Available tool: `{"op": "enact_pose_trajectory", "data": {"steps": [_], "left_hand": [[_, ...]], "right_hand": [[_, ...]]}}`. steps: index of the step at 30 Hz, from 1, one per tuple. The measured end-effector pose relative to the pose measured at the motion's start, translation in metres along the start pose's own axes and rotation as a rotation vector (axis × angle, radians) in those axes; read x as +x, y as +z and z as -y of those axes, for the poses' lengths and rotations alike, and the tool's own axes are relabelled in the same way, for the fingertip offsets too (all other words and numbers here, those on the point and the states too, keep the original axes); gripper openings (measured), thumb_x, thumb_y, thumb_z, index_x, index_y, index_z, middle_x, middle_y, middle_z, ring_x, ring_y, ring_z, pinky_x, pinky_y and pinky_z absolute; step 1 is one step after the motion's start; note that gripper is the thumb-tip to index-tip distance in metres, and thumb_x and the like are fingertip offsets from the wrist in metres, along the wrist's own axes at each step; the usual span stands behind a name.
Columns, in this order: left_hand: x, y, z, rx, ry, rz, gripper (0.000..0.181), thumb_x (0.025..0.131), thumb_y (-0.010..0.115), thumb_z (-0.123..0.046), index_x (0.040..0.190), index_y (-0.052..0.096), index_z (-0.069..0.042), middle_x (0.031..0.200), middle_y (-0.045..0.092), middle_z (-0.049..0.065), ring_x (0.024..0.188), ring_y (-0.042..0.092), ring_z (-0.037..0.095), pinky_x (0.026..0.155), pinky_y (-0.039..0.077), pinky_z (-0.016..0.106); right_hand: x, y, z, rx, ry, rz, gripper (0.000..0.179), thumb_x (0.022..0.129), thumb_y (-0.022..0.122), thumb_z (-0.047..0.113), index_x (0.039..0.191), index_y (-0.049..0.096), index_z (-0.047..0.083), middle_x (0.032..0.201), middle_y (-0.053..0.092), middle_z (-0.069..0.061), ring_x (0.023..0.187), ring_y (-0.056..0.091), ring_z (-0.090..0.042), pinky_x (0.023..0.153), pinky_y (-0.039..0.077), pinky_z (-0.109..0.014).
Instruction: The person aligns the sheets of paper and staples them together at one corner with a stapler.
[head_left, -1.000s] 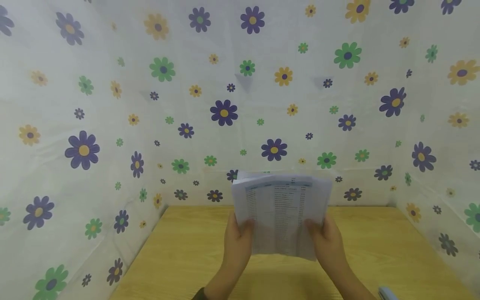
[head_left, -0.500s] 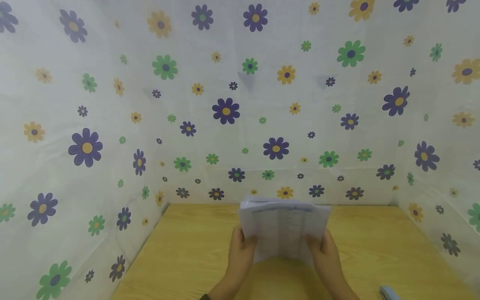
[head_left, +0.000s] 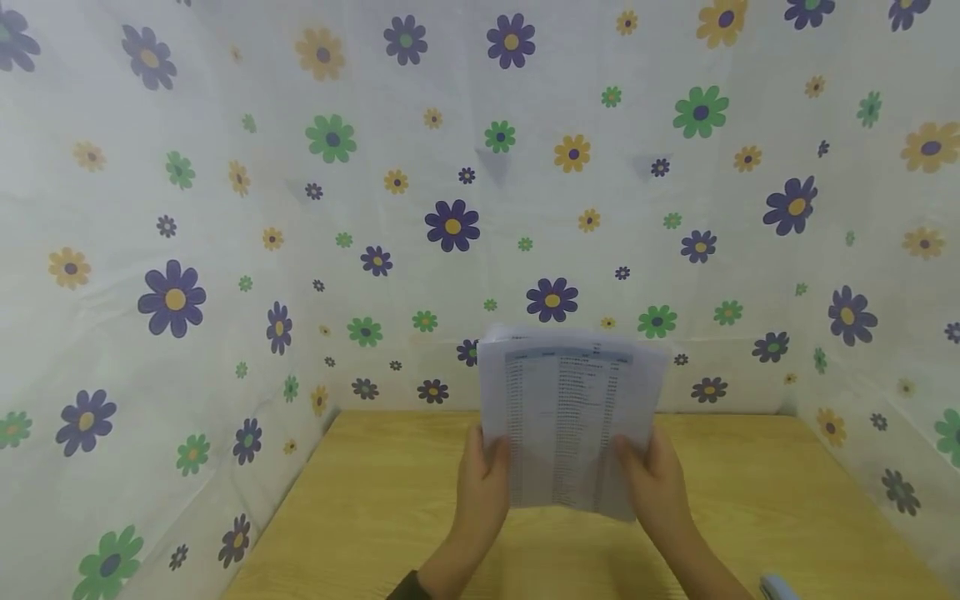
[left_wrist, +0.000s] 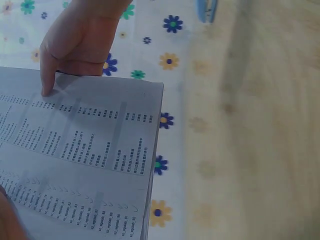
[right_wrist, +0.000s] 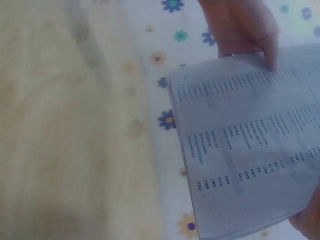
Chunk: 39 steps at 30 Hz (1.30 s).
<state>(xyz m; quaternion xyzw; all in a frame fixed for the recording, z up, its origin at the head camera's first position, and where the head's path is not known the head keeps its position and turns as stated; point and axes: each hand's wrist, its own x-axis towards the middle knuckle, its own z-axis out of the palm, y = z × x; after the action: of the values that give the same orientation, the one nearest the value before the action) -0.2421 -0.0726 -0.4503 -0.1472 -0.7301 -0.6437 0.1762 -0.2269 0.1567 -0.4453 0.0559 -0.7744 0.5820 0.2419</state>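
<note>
A stack of printed paper sheets [head_left: 567, 417] is held up above the table, tilted toward the head camera. Columns of small text under a shaded header row cover its front sheet. My left hand [head_left: 482, 483] grips the left edge, thumb on the front and fingers behind. On the opposite edge my right hand [head_left: 660, 487] holds on in the same way, its fingers mostly hidden by the sheets. Pen ticks show along one column of the paper [left_wrist: 85, 155] in the left wrist view. Several sheet edges line up at the side of the stack [right_wrist: 182, 145] in the right wrist view.
A wooden table [head_left: 375, 483] lies beneath the hands. At its near right, a light blue object [head_left: 777, 587] is partly cut off by the frame. White sheeting [head_left: 345, 283] printed with flowers stands around the back and both sides.
Both hands lowered the paper stack toward the table half a second ago, its lower edge bowed. Now they have raised it again, and the front sheet faces the head camera more fully.
</note>
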Motion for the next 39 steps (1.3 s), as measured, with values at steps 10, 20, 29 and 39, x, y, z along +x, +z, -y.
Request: {"op": "enact_pose_trajectory", "data": {"steps": [10, 20, 29, 39], "left_hand": [[-0.002, 0.002, 0.008, 0.023, 0.013, -0.047, 0.028, 0.108, 0.050, -0.024, 0.133, 0.047, -0.011, 0.128, 0.061, 0.011, 0.113, 0.065, 0.029, 0.090, 0.056, 0.048], [-0.018, -0.008, 0.051, 0.022, -0.119, 0.101, 0.033, 0.111, 0.042, -0.024, 0.141, 0.040, -0.012, 0.133, 0.058, 0.010, 0.118, 0.061, 0.027, 0.096, 0.053, 0.048], [-0.024, -0.012, 0.058, 0.078, -0.118, 0.069, 0.029, 0.110, 0.045, -0.033, 0.130, 0.045, -0.012, 0.128, 0.061, 0.009, 0.112, 0.063, 0.024, 0.087, 0.055, 0.037], [-0.026, -0.024, 0.064, 0.131, -0.077, 0.127, 0.032, 0.109, 0.047, -0.035, 0.131, 0.048, -0.012, 0.125, 0.065, 0.008, 0.106, 0.067, 0.023, 0.081, 0.058, 0.035]], "right_hand": [[-0.001, 0.004, -0.008, 0.063, 0.053, 0.020, 0.037, 0.106, 0.055, 0.022, 0.140, 0.046, 0.009, 0.133, 0.061, -0.011, 0.115, 0.062, -0.023, 0.093, 0.053, -0.044], [-0.023, 0.016, -0.040, 0.069, 0.093, 0.068, 0.042, 0.110, 0.044, 0.030, 0.144, 0.039, 0.006, 0.139, 0.059, -0.014, 0.117, 0.063, -0.023, 0.095, 0.056, -0.036], [-0.028, 0.016, -0.042, 0.020, 0.222, 0.108, 0.046, 0.110, 0.039, 0.044, 0.143, 0.043, 0.012, 0.137, 0.060, -0.010, 0.120, 0.063, -0.028, 0.097, 0.054, -0.045], [-0.026, 0.007, -0.039, -0.030, 0.075, 0.056, 0.033, 0.111, 0.044, 0.028, 0.134, 0.053, 0.006, 0.123, 0.069, -0.012, 0.100, 0.066, -0.010, 0.083, 0.055, -0.027]]}}
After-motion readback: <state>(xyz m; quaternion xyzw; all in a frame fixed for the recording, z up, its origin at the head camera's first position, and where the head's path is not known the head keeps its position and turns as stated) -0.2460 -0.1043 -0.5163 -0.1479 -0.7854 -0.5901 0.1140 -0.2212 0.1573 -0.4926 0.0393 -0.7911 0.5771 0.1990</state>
